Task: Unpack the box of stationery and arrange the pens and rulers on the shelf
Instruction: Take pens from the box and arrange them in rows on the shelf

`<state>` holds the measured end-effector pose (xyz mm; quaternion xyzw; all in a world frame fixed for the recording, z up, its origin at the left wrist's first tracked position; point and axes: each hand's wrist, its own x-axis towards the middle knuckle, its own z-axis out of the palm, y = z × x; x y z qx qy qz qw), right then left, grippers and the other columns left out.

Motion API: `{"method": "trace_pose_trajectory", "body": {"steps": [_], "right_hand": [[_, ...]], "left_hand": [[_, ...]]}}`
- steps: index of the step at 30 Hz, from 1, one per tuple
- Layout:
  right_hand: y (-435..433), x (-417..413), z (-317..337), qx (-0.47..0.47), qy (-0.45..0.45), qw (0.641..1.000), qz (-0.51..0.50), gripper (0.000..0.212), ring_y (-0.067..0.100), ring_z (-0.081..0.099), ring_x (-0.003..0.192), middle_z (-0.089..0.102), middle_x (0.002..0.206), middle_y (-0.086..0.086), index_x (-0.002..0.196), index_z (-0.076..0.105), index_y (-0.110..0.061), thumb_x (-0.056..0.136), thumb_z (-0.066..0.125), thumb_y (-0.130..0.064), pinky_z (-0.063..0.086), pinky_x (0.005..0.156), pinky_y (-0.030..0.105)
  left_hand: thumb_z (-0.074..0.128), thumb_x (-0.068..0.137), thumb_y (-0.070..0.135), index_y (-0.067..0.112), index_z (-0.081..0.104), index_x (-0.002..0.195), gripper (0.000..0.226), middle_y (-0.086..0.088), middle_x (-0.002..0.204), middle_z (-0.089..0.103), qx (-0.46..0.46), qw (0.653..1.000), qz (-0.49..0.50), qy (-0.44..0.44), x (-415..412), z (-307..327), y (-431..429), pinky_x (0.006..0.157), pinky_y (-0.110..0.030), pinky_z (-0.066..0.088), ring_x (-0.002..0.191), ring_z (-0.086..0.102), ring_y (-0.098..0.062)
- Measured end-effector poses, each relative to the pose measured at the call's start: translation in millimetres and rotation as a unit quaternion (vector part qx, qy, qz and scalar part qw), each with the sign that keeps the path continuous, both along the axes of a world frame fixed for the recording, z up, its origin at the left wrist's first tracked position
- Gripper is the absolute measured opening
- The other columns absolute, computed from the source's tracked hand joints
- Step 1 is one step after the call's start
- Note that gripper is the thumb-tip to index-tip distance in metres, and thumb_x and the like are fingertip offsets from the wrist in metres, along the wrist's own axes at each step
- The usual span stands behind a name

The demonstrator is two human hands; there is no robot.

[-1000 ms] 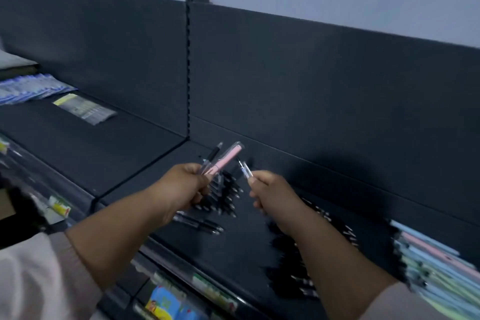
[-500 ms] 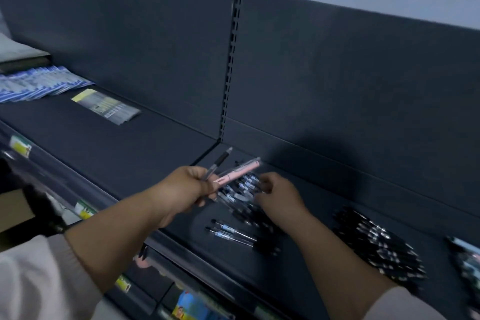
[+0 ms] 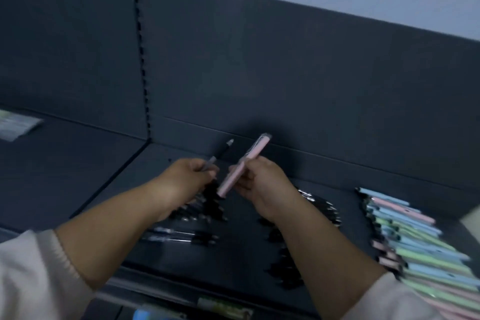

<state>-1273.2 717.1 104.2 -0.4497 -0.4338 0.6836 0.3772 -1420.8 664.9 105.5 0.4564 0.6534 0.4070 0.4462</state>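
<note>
**Two pens up over the shelf**

Both hands hover above the dark shelf (image 3: pixel 78 176). The left hand (image 3: pixel 185 176) curls its fingers round a dark pen (image 3: pixel 222 150), tip aimed at one o'clock. The right hand (image 3: pixel 265 184) pinches a pink pen (image 3: pixel 244 163), slanting the same way, close to the dark one but apart. Down at six o'clock, loose black pens (image 3: pixel 181 235) lie on the shelf. Another black heap (image 3: pixel 322 205) sits at four o'clock. Beyond it lies a tidy row of pastel pens (image 3: pixel 415 236), blue, green and pink. Far out at nine o'clock lies a blurred packet (image 3: pixel 15 125).
</note>
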Motion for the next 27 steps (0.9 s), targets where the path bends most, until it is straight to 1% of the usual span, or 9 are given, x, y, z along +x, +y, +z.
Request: {"method": "trace_pose_trajectory", "body": {"steps": [3, 5, 8, 12, 15, 17, 19, 22, 27], "right_hand": [[4, 56, 10, 0.077, -0.102, 0.991, -0.049, 0.016, 0.019, 0.061, 0.071, 0.057, 0.083, 0.006, 0.106, 0.054, -0.012, 0.102, 0.041, -0.02, 0.057, 0.07, 0.033], [7, 100, 11, 0.15, -0.202, 0.966, -0.063, 0.015, 0.013, 0.053, 0.063, 0.052, 0.077, 0.002, 0.101, 0.056, -0.016, 0.101, 0.042, -0.019, 0.051, 0.06, 0.026], [17, 174, 8, 0.269, -0.385, 0.88, -0.066, 0.013, 0.015, 0.051, 0.066, 0.058, 0.076, -0.001, 0.098, 0.062, -0.02, 0.096, 0.05, -0.016, 0.04, 0.059, 0.026], [26, 267, 8, 0.269, -0.532, 0.801, -0.051, 0.021, 0.015, 0.053, 0.064, 0.061, 0.082, 0.002, 0.11, 0.063, -0.019, 0.096, 0.049, -0.014, 0.038, 0.052, 0.026], [39, 322, -1, 0.249, -0.625, 0.739, -0.038, 0.028, 0.025, 0.06, 0.09, 0.066, 0.107, 0.006, 0.117, 0.064, -0.023, 0.094, 0.051, -0.013, 0.05, 0.076, 0.035], [48, 342, -9, 0.233, -0.66, 0.713, -0.033, 0.03, 0.028, 0.06, 0.099, 0.065, 0.116, 0.006, 0.119, 0.063, -0.026, 0.094, 0.051, -0.014, 0.051, 0.085, 0.041], [54, 358, -18, 0.215, -0.678, 0.703, -0.006, 0.029, 0.027, 0.06, 0.097, 0.064, 0.119, 0.004, 0.119, 0.062, -0.03, 0.095, 0.05, -0.018, 0.051, 0.085, 0.041], [58, 362, -28, 0.215, -0.674, 0.706, 0.042, 0.033, 0.025, 0.057, 0.108, 0.059, 0.127, 0.002, 0.124, 0.058, -0.03, 0.093, 0.051, -0.02, 0.048, 0.09, 0.039], [44, 309, -11, 0.393, -0.488, 0.777, 0.064, 0.027, 0.02, 0.056, 0.11, 0.062, 0.119, 0.005, 0.118, 0.065, -0.015, 0.092, 0.058, -0.019, 0.038, 0.092, 0.022]], "left_hand": [[0.052, 0.097, 0.022, 0.022, 0.062, 0.096, 0.011, -0.001, 0.068, 0.057, 0.005, 0.999, -0.028, 0.032, 35, 4, 12, 0.045, -0.018, 0.034, 0.049, 0.046, -0.007], [0.054, 0.096, 0.025, 0.015, 0.063, 0.091, 0.014, 0.0, 0.059, 0.049, 0.02, 0.996, -0.055, 0.073, 62, 7, 18, 0.041, -0.019, 0.031, 0.043, 0.04, -0.005], [0.052, 0.096, 0.032, 0.011, 0.061, 0.082, 0.027, 0.001, 0.061, 0.045, 0.036, 0.99, -0.08, 0.108, 111, 14, 26, 0.048, -0.021, 0.03, 0.051, 0.04, -0.007], [0.039, 0.099, 0.021, 0.009, 0.061, 0.079, 0.032, -0.005, 0.068, 0.051, 0.039, 0.985, -0.104, 0.129, 172, 17, 38, 0.057, -0.028, 0.032, 0.059, 0.042, -0.014], [0.044, 0.096, 0.019, 0.009, 0.063, 0.085, 0.024, -0.001, 0.067, 0.051, 0.058, 0.974, -0.133, 0.176, 208, 10, 43, 0.061, -0.027, 0.035, 0.061, 0.046, -0.014], [0.05, 0.095, 0.024, 0.023, 0.06, 0.082, 0.017, 0.004, 0.072, 0.055, 0.07, 0.951, -0.165, 0.252, 219, 4, 45, 0.067, -0.026, 0.04, 0.071, 0.052, -0.014], [0.053, 0.093, 0.028, 0.034, 0.057, 0.08, 0.015, 0.009, 0.079, 0.06, 0.072, 0.925, -0.173, 0.332, 229, -2, 45, 0.075, -0.027, 0.046, 0.082, 0.058, -0.013], [0.06, 0.088, 0.027, 0.039, 0.057, 0.07, 0.022, 0.017, 0.073, 0.058, 0.075, 0.916, -0.15, 0.365, 237, -7, 42, 0.075, -0.026, 0.048, 0.079, 0.059, -0.01], [0.066, 0.085, 0.02, 0.029, 0.066, 0.083, 0.008, 0.011, 0.08, 0.058, 0.077, 0.906, -0.104, 0.403, 241, -13, 34, 0.072, -0.021, 0.041, 0.081, 0.056, -0.01]]}}
